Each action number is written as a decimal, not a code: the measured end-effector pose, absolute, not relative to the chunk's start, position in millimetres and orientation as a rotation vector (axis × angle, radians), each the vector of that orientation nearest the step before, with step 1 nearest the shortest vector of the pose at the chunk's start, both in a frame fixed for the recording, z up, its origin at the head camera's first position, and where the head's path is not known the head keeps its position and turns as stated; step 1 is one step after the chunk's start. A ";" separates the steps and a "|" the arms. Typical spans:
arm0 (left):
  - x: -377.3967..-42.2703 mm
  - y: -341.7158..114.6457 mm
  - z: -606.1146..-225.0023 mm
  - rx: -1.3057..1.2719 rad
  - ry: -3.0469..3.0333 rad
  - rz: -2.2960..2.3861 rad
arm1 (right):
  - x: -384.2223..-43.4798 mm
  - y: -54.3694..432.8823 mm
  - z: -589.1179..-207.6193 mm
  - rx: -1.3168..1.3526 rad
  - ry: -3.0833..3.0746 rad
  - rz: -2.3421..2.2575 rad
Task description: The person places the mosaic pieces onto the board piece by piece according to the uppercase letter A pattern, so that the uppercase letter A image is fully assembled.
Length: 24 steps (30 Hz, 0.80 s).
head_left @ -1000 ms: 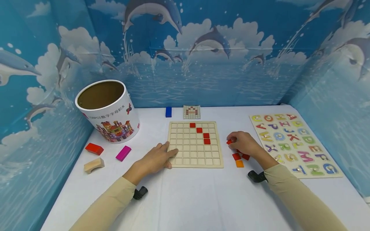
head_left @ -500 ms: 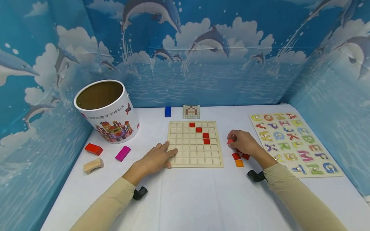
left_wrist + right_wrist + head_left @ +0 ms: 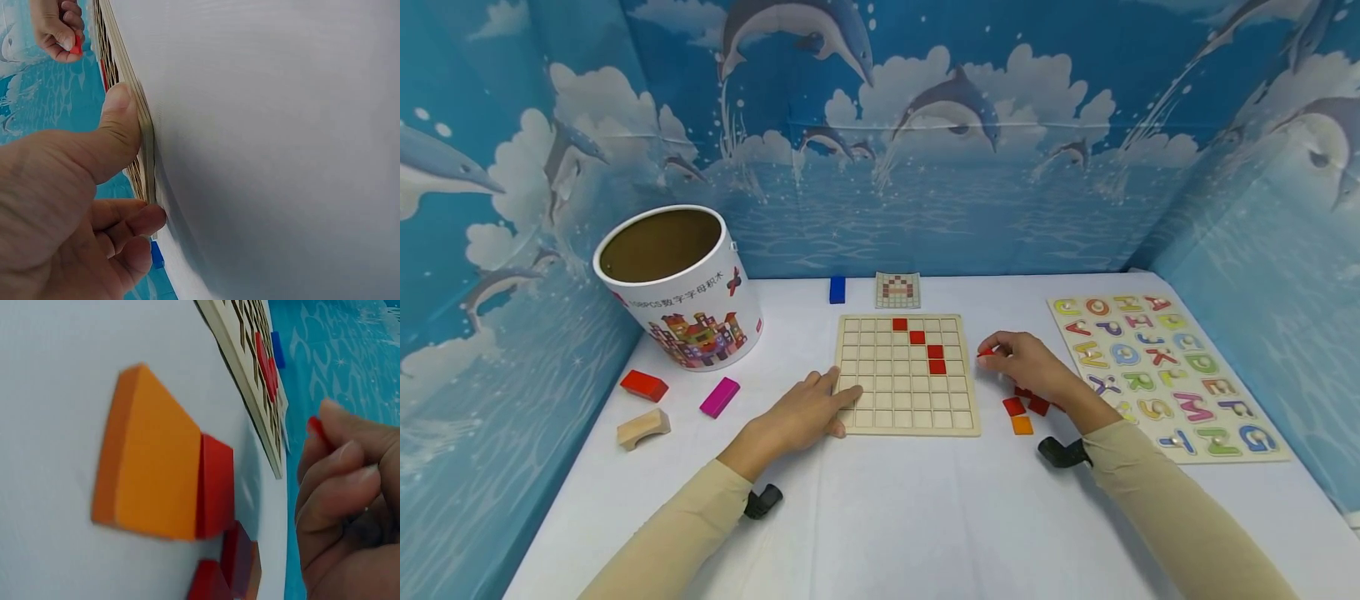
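My left hand point(image 3: 805, 410) holds the wooden grid board point(image 3: 904, 423) at its left edge, thumb over the top and curled fingers against the side; the left wrist view shows the thumb point(image 3: 119, 119) lying on the board. Several red squares, such as this red tile point(image 3: 936, 352), sit in the board's upper and right cells. Just right of the board, my right hand point(image 3: 1030, 367) pinches a small red tile point(image 3: 986, 353) between thumb and fingertips, above the table. Below that hand lie loose red tiles point(image 3: 1013, 407) and an orange tile point(image 3: 1022, 425), partly hidden in the head view.
Behind the board lie a pattern card point(image 3: 897, 291) and a blue block point(image 3: 837, 290). An alphabet board point(image 3: 1210, 375) is at right. At left stand a large bucket point(image 3: 700, 308), a red block point(image 3: 644, 385), a wooden arch point(image 3: 643, 429) and a magenta block point(image 3: 720, 397).
My right hand has lifted the red tile from beside the loose pile and moved slightly left and away from me, toward the board. The left hand has stayed in place.
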<state>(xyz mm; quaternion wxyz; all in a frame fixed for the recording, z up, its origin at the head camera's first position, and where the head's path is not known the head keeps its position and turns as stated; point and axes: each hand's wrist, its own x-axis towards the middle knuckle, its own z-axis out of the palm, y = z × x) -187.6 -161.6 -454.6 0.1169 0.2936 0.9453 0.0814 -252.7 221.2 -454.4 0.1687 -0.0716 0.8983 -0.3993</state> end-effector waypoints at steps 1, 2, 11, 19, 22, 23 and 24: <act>-187.6 -161.7 -454.6 0.861 2.769 0.238 | -252.5 219.1 -455.1 -0.201 2.511 -1.183; -187.6 -161.9 -454.5 0.864 2.770 0.235 | -252.1 216.6 -455.8 -0.203 2.474 -1.223; -188.3 -162.6 -455.8 0.876 2.769 0.227 | -246.7 194.8 -466.7 -0.248 2.234 -1.452; -188.1 -162.0 -456.2 0.866 2.776 0.215 | -239.5 175.5 -467.9 -0.360 2.333 -1.374; -188.2 -161.8 -456.3 0.866 2.777 0.211 | -237.1 168.6 -465.9 -0.376 2.466 -1.242; -188.3 -161.7 -456.4 0.864 2.776 0.210 | -236.9 166.7 -465.4 -0.391 2.508 -1.194; -188.2 -161.7 -456.3 0.863 2.776 0.208 | -236.6 164.9 -464.8 -0.398 2.546 -1.147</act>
